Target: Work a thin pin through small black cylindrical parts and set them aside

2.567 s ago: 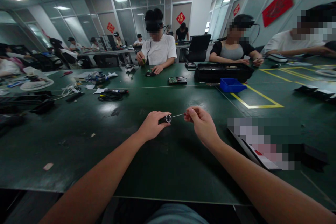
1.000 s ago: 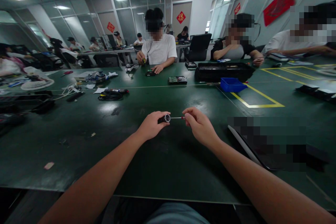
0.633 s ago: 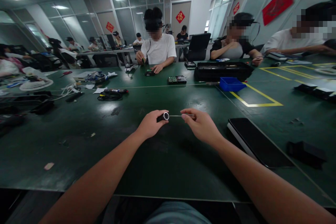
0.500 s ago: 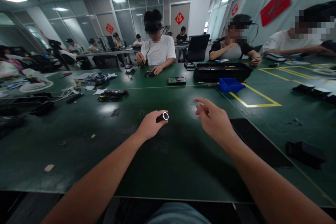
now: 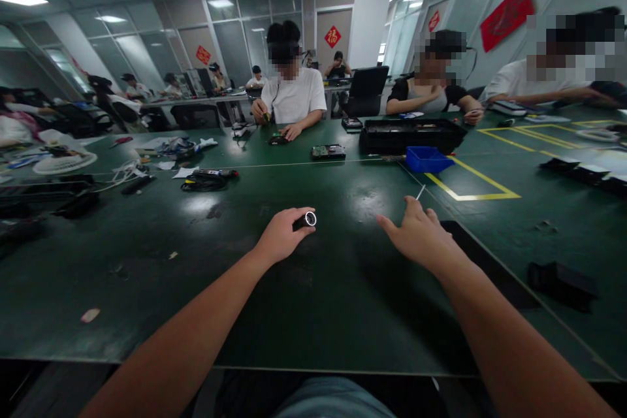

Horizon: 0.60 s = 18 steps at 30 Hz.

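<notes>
My left hand [image 5: 283,235] is closed around a short black cylinder [image 5: 304,219], whose round end shows a bright ring; it may be a small flashlight, but I cannot be sure. To the right, my right hand [image 5: 420,232] hovers over the table with its thumb out to the side. A thin light-coloured rod [image 5: 420,192] sticks up past the index finger and seems held among the curled fingers; its lower end is hidden. Beside that hand and partly under the forearm lies a flat black pad [image 5: 490,268].
On the green table [image 5: 294,326] are a blue bin [image 5: 427,160], a long black tray [image 5: 414,136], a circuit-board device [image 5: 328,152], a coiled black cable [image 5: 208,179] and a black block [image 5: 563,284]. Several co-workers sit around; one across [image 5: 294,95] handles a small device.
My right hand has moved right and turned, its thumb now spread, and the thin rod has come into sight. My left hand keeps its hold on the black cylinder, nearly still.
</notes>
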Each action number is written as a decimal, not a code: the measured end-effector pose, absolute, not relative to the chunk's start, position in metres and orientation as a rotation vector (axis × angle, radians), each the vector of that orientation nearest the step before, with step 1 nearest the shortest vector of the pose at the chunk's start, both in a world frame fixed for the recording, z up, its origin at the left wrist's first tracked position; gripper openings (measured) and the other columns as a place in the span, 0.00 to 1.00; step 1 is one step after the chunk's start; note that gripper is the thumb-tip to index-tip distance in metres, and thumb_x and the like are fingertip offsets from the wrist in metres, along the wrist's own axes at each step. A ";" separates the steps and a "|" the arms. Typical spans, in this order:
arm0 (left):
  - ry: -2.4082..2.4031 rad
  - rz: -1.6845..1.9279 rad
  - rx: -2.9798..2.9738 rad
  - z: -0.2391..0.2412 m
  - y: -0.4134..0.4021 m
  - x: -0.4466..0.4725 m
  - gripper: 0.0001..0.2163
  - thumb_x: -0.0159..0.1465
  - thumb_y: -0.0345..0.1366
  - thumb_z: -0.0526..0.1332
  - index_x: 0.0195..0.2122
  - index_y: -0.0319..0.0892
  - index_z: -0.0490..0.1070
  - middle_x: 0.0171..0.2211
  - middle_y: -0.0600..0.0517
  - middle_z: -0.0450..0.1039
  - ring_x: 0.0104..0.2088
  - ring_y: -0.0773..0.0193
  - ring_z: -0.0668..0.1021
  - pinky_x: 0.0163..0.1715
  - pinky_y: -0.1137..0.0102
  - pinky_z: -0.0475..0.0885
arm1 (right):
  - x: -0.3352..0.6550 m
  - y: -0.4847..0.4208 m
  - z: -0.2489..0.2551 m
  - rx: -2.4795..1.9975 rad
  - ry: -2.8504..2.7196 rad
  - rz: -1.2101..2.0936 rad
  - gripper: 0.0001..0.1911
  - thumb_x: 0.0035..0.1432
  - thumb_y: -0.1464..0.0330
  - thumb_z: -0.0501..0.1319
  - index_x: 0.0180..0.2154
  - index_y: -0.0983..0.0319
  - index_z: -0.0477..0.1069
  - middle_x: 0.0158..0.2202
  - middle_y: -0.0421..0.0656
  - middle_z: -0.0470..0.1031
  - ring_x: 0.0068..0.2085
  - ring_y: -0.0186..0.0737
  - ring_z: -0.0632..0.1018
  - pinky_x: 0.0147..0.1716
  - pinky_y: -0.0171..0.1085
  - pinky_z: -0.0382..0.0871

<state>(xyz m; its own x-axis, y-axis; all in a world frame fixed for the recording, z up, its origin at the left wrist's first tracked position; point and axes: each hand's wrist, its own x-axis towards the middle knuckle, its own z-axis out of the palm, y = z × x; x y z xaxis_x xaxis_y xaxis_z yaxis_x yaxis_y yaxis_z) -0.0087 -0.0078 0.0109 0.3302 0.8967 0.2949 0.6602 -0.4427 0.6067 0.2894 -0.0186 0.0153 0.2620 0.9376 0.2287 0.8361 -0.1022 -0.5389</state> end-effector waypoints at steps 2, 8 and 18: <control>1.377 0.862 2.226 0.011 -0.008 -0.009 0.19 0.65 0.38 0.65 0.57 0.49 0.72 0.50 0.49 0.76 0.50 0.55 0.76 0.54 0.57 0.69 | 0.286 -0.021 0.021 -2.003 -1.613 0.270 0.45 0.55 0.43 0.60 0.65 0.64 0.58 0.66 0.66 0.60 0.66 0.80 0.57 0.56 0.75 0.52; 1.378 0.869 2.224 0.012 -0.008 -0.009 0.19 0.65 0.38 0.65 0.57 0.49 0.72 0.50 0.49 0.76 0.51 0.55 0.76 0.55 0.56 0.68 | 0.260 -0.037 0.055 -1.685 -1.732 0.121 0.28 0.65 0.61 0.53 0.63 0.65 0.61 0.56 0.60 0.74 0.59 0.64 0.72 0.56 0.60 0.62; 1.346 0.866 2.239 0.012 -0.009 -0.007 0.19 0.64 0.37 0.66 0.57 0.48 0.72 0.49 0.49 0.77 0.50 0.55 0.77 0.54 0.58 0.68 | 0.214 -0.032 0.066 -1.342 -1.627 0.609 0.25 0.64 0.47 0.55 0.24 0.59 0.70 0.20 0.41 0.72 0.23 0.38 0.72 0.24 0.38 0.60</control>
